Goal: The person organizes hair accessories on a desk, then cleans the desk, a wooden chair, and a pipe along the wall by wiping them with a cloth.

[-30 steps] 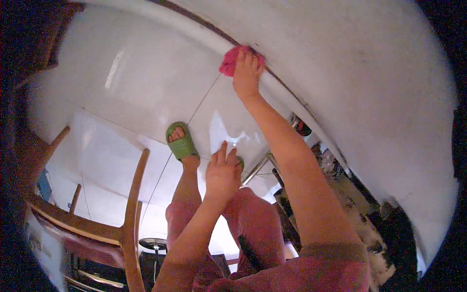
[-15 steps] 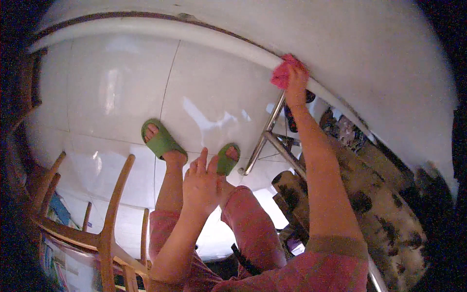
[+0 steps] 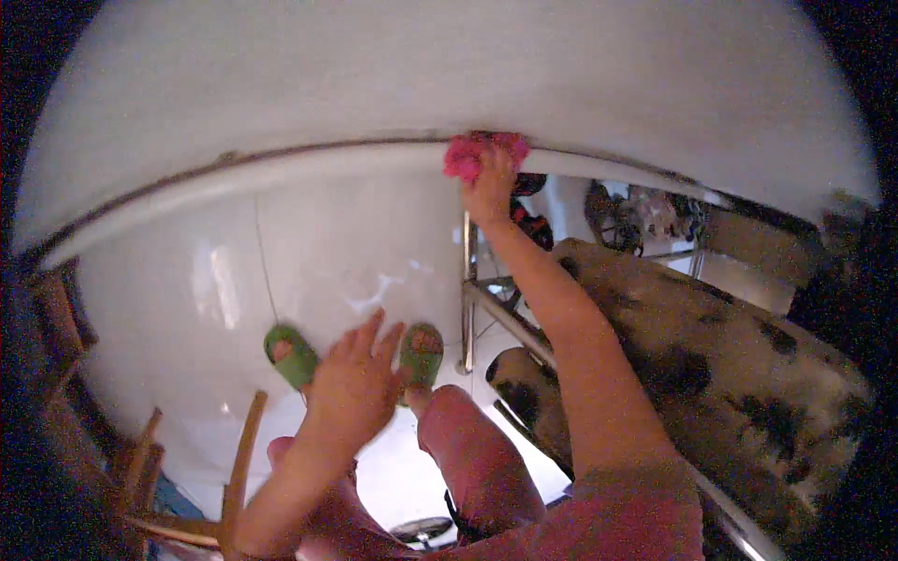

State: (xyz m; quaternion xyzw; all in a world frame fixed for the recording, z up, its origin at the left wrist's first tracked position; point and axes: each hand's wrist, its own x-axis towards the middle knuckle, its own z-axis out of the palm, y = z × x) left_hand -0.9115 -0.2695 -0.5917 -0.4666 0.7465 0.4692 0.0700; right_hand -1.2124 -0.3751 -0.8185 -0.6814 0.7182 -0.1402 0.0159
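My right hand (image 3: 490,192) reaches far forward and presses a crumpled pink cloth (image 3: 464,159) onto a white rounded strip (image 3: 365,157). The cloth overlaps the dark line along the strip's far side. Most of the fingers show on top of the cloth, but their tips are partly buried in it. My left hand (image 3: 354,379) hangs in the air above the floor, between me and the strip. Its fingers are apart and nothing is in them.
Pale tiled floor (image 3: 327,252) lies below, where my feet wear green slippers (image 3: 423,353). A metal frame (image 3: 470,327) stands right of them, beside a brown-and-black patterned cover (image 3: 711,374). Wooden chair legs (image 3: 245,439) rise at lower left. Beyond the strip spreads a white surface (image 3: 449,65).
The view has swung, so the strip now runs more level across the picture. My right hand and the cloth appear farther left; my left hand appears lower and slightly left.
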